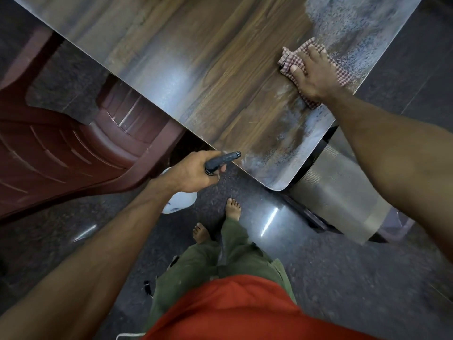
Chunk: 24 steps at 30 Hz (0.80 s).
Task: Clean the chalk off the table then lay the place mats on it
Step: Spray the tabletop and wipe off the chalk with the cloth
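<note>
- My left hand [193, 171] is nearest me, just off the near edge of the table, fingers curled tight round the neck of a spray bottle [180, 201]; its black trigger nozzle [221, 160] pokes out toward the tabletop, and the white body hangs below my wrist, mostly hidden.
- My right arm reaches out long across the table corner, and my right hand [312, 74] lies flat with its fingers spread, pressing down on a red-and-white checked cloth [289, 58].
- The cloth is bunched under my palm, its edges sticking out on both sides of the hand, near the far right edge of the table.
- The table [208, 69] has a dark wood-grain top; whitish chalk residue [348, 23], speckled with droplets, covers the patch beyond the cloth, and a thinner smeared haze runs along the near corner.
- A translucent grey place mat [343, 190] shows just off the table's near corner; what it rests on I cannot tell.
- A maroon plastic chair [73, 148] is tucked against the table's left side.
- The floor [343, 278] is dark speckled stone with glints of light; my bare feet stand on it below green trousers and a red top.
</note>
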Available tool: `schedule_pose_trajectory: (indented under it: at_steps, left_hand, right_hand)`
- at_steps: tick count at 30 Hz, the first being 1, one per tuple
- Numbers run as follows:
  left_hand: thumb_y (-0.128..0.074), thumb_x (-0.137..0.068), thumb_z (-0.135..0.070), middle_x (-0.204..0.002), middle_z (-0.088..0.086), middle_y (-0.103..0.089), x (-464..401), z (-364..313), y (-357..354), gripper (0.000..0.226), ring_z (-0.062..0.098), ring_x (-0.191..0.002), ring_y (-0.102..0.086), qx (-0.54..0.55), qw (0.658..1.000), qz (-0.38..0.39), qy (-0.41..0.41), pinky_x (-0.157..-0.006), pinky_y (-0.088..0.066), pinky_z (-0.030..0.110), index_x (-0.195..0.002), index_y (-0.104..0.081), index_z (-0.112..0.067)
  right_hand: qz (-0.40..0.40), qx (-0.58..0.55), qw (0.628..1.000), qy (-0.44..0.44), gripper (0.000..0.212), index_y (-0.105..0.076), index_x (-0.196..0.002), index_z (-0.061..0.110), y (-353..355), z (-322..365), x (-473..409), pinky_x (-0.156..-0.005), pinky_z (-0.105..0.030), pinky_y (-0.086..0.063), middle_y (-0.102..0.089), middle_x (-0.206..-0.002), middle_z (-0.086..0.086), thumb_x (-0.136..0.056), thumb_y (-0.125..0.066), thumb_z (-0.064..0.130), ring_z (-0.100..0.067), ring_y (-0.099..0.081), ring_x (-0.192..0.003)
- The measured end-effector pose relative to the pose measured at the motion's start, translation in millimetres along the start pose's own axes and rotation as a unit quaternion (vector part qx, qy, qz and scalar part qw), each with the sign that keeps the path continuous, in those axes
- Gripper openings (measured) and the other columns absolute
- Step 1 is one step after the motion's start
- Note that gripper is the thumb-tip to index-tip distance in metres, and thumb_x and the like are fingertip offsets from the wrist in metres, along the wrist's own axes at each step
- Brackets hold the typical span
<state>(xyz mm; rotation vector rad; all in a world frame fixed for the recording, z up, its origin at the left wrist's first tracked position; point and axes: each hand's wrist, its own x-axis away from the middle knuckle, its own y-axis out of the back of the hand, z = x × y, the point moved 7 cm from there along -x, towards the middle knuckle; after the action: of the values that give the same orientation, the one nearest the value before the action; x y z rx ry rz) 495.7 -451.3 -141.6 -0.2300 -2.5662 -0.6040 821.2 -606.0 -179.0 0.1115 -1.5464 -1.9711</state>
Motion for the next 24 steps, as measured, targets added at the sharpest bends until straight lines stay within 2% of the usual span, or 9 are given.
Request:
schedule_pose_trajectory:
  at_steps: [3,5,7,9,11,13,18,21,24]
  left_hand:
    - [-0.064,-0.087,0.001,-0.085,-0.010,-0.065,4.7,-0.5,-4.0,0.022,0.004,-0.078,-0.063,0.025,1.000,0.004,-0.009,-0.073,-0.050,0.016,-0.104,-0.066,-0.012]
    - [-0.064,-0.086,0.002,-0.086,-0.012,-0.065,7.4,5.1,-6.8,0.024,0.005,-0.083,-0.063,0.031,0.999,0.005,-0.006,-0.084,-0.052,0.021,-0.105,-0.066,-0.013]
    - [-0.064,-0.086,0.001,-0.088,-0.007,-0.066,9.7,11.8,-7.7,0.022,0.010,-0.084,-0.064,0.031,0.999,0.008,-0.003,-0.087,-0.054,0.031,-0.104,-0.065,-0.011]
    - [-0.064,-0.084,-0.004,-0.090,0.004,-0.068,12.2,17.9,-7.2,0.020,0.017,-0.079,-0.066,0.027,1.000,0.003,-0.002,-0.078,-0.057,0.038,-0.102,-0.065,-0.012]
    - [-0.063,-0.087,-0.004,-0.093,0.012,-0.068,16.9,19.4,-2.1,0.016,0.011,-0.066,-0.062,0.027,0.999,-0.021,0.002,-0.054,-0.054,0.025,-0.101,-0.064,-0.012]
    - [-0.063,-0.088,-0.003,-0.095,0.012,-0.068,20.1,18.7,6.8,0.017,0.016,-0.063,-0.060,0.064,0.997,-0.053,0.001,-0.042,-0.046,0.023,-0.102,-0.064,-0.012]
    - [-0.060,-0.089,0.008,-0.100,0.014,-0.066,25.3,14.6,35.5,0.025,0.010,-0.033,-0.046,0.147,0.981,-0.126,-0.014,-0.037,-0.042,0.022,-0.109,-0.061,-0.007]
    - [-0.061,-0.088,0.009,-0.097,0.007,-0.067,24.0,8.5,48.9,0.028,0.015,-0.033,-0.044,0.165,0.973,-0.159,-0.029,-0.037,-0.042,0.024,-0.105,-0.063,-0.012]
    - [-0.063,-0.087,0.006,-0.095,0.002,-0.068,22.1,-1.0,59.9,0.030,0.020,-0.037,-0.047,0.160,0.971,-0.174,-0.044,-0.040,-0.045,0.028,-0.100,-0.065,-0.021]
  right_hand:
    - [0.003,0.002,1.000,-0.002,0.066,-0.024,-0.156,0.023,-4.0,2.6,5.1,-0.120,-0.060,-0.008,-0.011,-0.165,-0.010,-0.099,-0.029,0.056,-0.037,-0.004,-0.151]
    - [0.000,0.003,1.000,-0.007,0.065,-0.023,-0.156,0.024,-5.9,3.4,11.3,-0.120,-0.059,-0.008,-0.010,-0.165,-0.010,-0.100,-0.030,0.056,-0.036,-0.004,-0.151]
    - [-0.004,0.004,1.000,-0.015,0.063,-0.023,-0.157,0.025,-8.8,3.4,17.8,-0.120,-0.059,-0.007,-0.010,-0.166,-0.009,-0.101,-0.030,0.055,-0.036,-0.004,-0.151]
    - [-0.008,0.009,1.000,-0.014,0.063,-0.022,-0.157,0.025,-13.0,5.0,23.9,-0.120,-0.059,-0.007,-0.009,-0.166,-0.009,-0.102,-0.030,0.055,-0.036,-0.004,-0.151]
    - [-0.011,0.011,1.000,-0.012,0.063,-0.022,-0.157,0.025,-16.1,5.9,30.2,-0.120,-0.059,-0.007,-0.009,-0.166,-0.009,-0.102,-0.030,0.055,-0.036,-0.004,-0.151]
    - [-0.014,0.008,1.000,-0.012,0.063,-0.022,-0.157,0.025,-18.2,5.9,38.5,-0.120,-0.060,-0.008,-0.009,-0.166,-0.009,-0.102,-0.029,0.055,-0.036,-0.004,-0.151]
    - [-0.021,0.051,0.998,0.017,0.061,-0.015,-0.157,0.030,-47.3,30.0,99.3,-0.120,-0.060,-0.006,-0.003,-0.166,-0.005,-0.102,-0.019,0.058,-0.033,0.000,-0.152]
    - [-0.024,0.075,0.996,0.031,0.063,-0.007,-0.158,0.031,-81.3,55.9,159.1,-0.120,-0.055,0.004,0.004,-0.166,-0.002,-0.102,-0.015,0.059,-0.029,0.006,-0.152]
    - [-0.021,0.098,0.994,0.049,0.065,-0.003,-0.157,0.031,-110.6,85.9,200.1,-0.121,-0.054,0.004,0.006,-0.166,-0.001,-0.100,-0.012,0.061,-0.027,0.007,-0.152]
